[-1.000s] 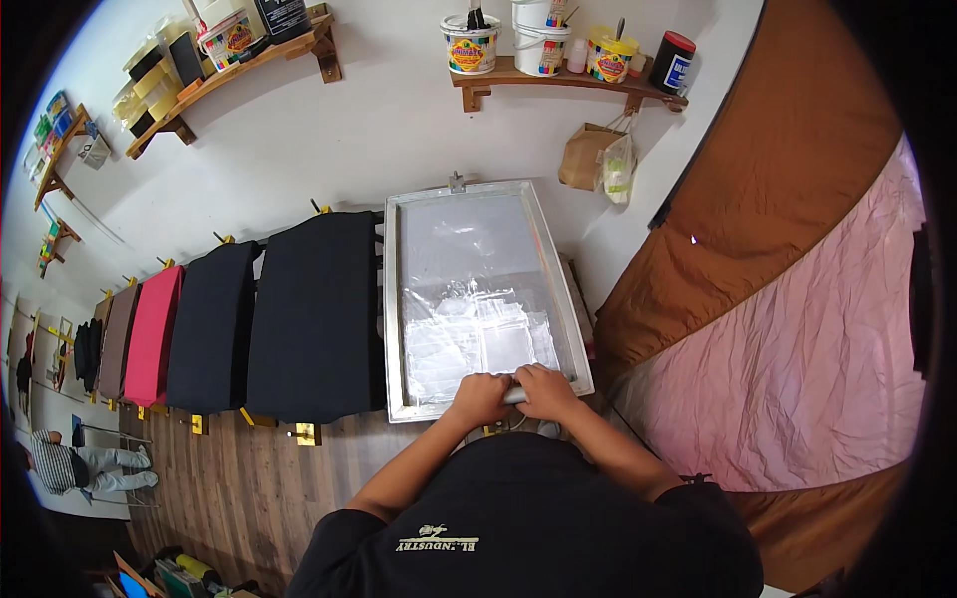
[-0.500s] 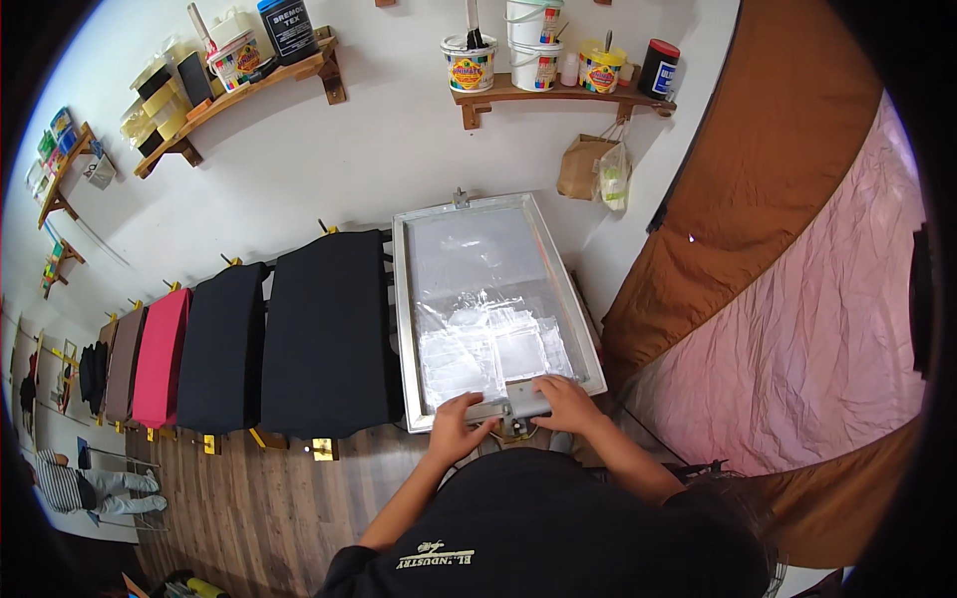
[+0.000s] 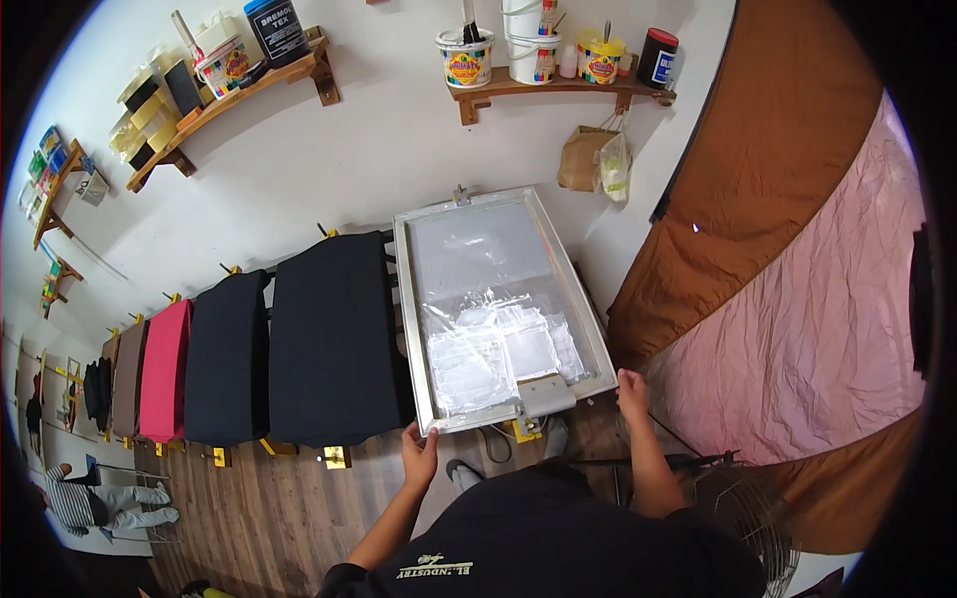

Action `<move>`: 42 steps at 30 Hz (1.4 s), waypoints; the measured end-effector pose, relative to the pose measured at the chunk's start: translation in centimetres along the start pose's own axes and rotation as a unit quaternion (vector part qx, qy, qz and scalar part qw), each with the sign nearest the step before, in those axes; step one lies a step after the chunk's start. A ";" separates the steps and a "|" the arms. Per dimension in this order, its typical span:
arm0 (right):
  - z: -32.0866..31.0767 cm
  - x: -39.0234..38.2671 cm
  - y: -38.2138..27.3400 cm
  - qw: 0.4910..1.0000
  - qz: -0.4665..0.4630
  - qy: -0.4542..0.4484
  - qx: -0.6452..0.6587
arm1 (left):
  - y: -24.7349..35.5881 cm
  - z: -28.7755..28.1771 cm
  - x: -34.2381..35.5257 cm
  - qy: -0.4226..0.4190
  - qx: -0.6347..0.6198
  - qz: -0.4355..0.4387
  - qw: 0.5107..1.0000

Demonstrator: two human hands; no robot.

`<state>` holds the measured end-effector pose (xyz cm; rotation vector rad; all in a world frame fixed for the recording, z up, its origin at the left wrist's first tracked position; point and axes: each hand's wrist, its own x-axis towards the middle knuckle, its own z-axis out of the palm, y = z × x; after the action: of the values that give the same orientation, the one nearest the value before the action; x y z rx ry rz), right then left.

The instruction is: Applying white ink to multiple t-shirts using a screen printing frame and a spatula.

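A screen printing frame (image 3: 401, 269) with a pale metal rim lies in front of me, its mesh partly covered with shiny clear tape near my side. My left hand (image 3: 420, 455) grips the near left corner, thumb against the rim and fingers below. At the near right corner my right hand (image 3: 631, 392) is closed on the rim, its fingertips partly hidden. Between the hands, a grey metal piece (image 3: 546, 396) rests over the near edge, beside a small clamp (image 3: 529, 423). A second clamp (image 3: 460, 193) stands at the far edge.
Black (image 3: 334, 339) and pink shirts (image 3: 164, 369) cover boards to the left. Wall shelves (image 3: 558, 92) carry paint tubs. A brown and pink curtain (image 3: 778, 329) hangs at right. A wire-caged fan (image 3: 748, 508) stands near my right elbow. Another person (image 3: 90, 498) is far left.
Both hands have left the middle of the near edge and spread apart to the frame's two near corners. The frame's near end has shifted slightly right, and my feet now show below.
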<state>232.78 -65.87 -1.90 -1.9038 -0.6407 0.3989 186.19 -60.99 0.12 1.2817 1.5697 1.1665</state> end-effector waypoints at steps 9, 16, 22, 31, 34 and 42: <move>0.3 7.2 -0.2 0.931 0.179 -0.316 -0.031 | 1.7 3.1 0.0 0.128 0.104 -0.167 0.972; 1.9 9.6 1.6 0.893 -0.010 -0.425 -0.145 | 2.0 4.5 -0.8 0.207 0.071 -0.190 0.957; 1.0 6.9 -1.3 0.846 0.295 -0.440 -0.060 | -0.8 3.3 -1.5 0.145 -0.023 -0.201 0.968; -0.1 0.5 -0.4 0.906 0.299 -0.272 0.126 | -1.9 1.5 1.7 0.039 -0.346 -0.338 0.874; -0.6 -0.1 0.0 0.912 0.290 -0.255 0.138 | -2.2 1.7 1.5 -0.005 -0.426 -0.363 0.829; 0.3 -1.1 -0.1 0.905 0.318 -0.204 0.195 | -2.8 1.5 1.2 -0.019 -0.428 -0.432 0.793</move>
<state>231.69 -66.31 -1.93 -1.6038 -0.1523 1.2719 186.62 -59.73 -3.03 -0.0557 1.1072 0.9902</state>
